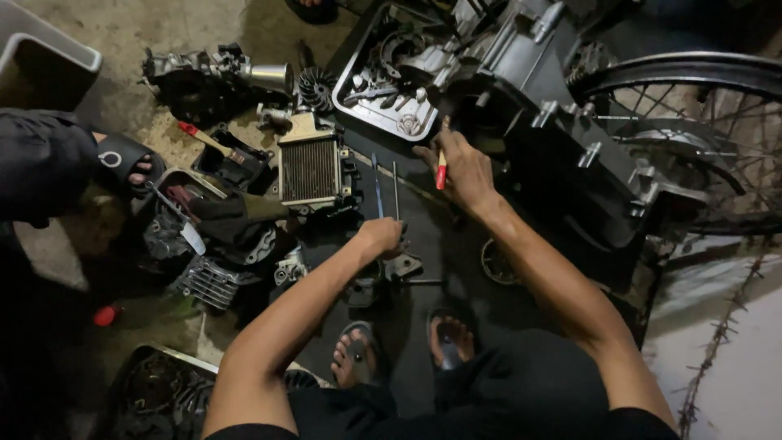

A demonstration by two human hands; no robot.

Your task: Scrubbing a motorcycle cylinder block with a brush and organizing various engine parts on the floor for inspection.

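Note:
My right hand (464, 169) grips a red-handled screwdriver (441, 167) with its tip up against the dark engine case (521, 106) of a motorcycle. My left hand (381, 236) is closed low on the dark floor mat, over small metal parts (403, 265); what it holds is hidden. Two long thin tools (384, 187) lie on the mat between my hands. My feet in sandals (403, 346) rest just below.
A finned radiator (309, 169), a fan wheel (316, 88), a carburettor-like part (216, 73) and other engine pieces lie at left. A spoked wheel (692, 122) stands at right. Another person's sandalled foot (130, 167) is at far left. A grey bin (45, 61) sits top left.

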